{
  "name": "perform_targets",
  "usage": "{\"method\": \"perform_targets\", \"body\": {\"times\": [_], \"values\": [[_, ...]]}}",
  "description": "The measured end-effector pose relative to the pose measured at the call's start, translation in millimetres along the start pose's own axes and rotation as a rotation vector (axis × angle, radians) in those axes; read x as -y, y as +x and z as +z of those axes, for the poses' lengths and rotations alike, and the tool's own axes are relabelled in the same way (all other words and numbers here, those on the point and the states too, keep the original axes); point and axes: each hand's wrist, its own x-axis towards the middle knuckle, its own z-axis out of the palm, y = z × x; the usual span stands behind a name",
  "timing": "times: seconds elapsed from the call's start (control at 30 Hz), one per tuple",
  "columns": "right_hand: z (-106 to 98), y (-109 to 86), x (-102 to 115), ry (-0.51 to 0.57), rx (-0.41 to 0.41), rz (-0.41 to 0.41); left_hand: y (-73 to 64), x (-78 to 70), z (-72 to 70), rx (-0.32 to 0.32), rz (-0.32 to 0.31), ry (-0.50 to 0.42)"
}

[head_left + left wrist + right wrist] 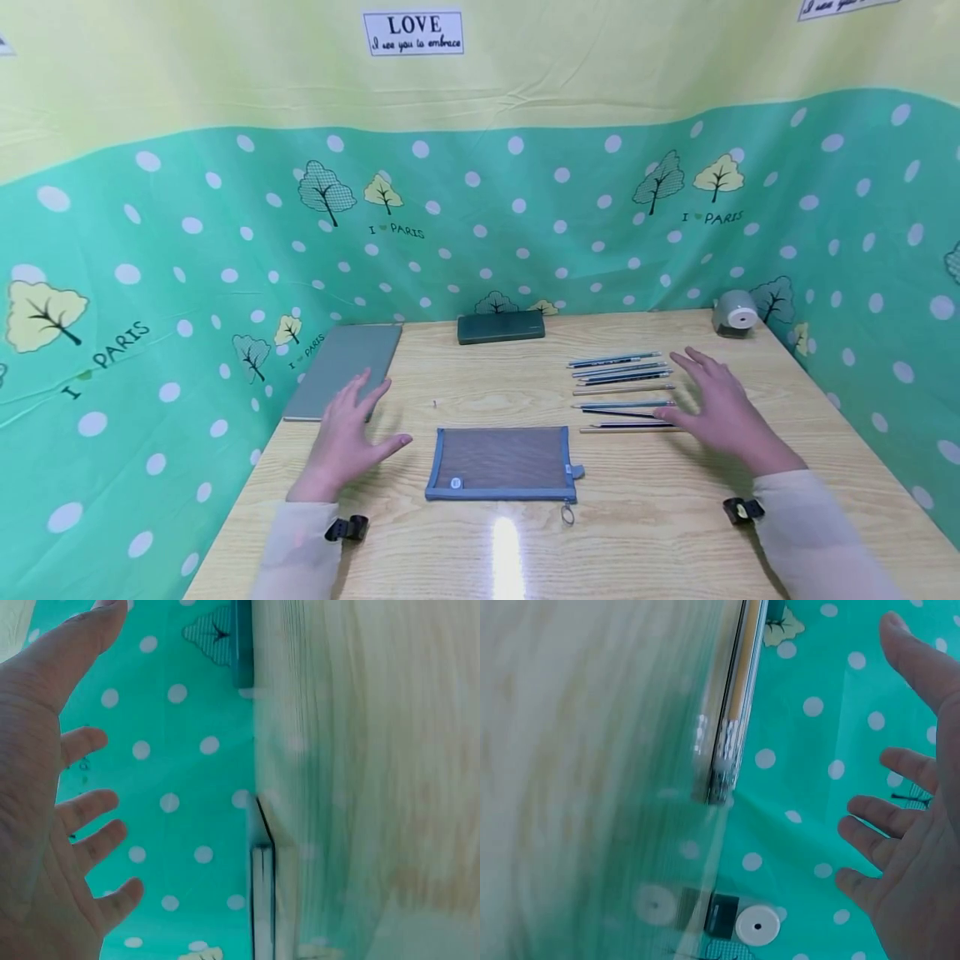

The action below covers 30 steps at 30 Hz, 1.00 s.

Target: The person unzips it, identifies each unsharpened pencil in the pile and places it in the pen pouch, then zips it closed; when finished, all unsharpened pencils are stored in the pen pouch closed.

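My left hand (348, 437) hovers over the table's left side with its fingers spread, holding nothing. It overlaps the front corner of a grey notebook (348, 367). On the right, my right hand (712, 404) is also spread, its palm bare in the right wrist view. Its thumb overlaps the blunt ends of several pencils (622, 390), laid roughly side by side in a column. Between the hands lies a flat mesh pencil pouch (504, 458) with blue edging, a round white badge and a zip ring at its front right corner.
A dark green case (501, 327) stands at the table's back edge. In the back right corner is a grey and white pencil sharpener (736, 313). A tiny scrap (434, 404) lies left of the middle. Polka-dot cloth (517, 217) hangs round the table (480, 375).
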Motion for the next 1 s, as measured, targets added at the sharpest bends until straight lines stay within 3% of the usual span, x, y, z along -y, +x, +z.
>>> {"method": "perform_targets", "body": {"times": [0.17,0.57,0.83,1.0], "values": [[4,0.1,12,-0.006,0.021,-0.007,-0.6,-10.8,2.1,0.017,0.031,-0.027],[17,3.1,31,0.004,0.017,-0.090,-1.8,-29.8,14.7,0.138,0.078,-0.123],[26,6.4,45,-0.003,0.091,-0.132,-3.3,-45.8,20.8,0.239,0.101,-0.129],[28,9.7,50,-0.005,0.112,-0.114,-4.0,-53.0,24.4,0.278,0.124,-0.149]]}}
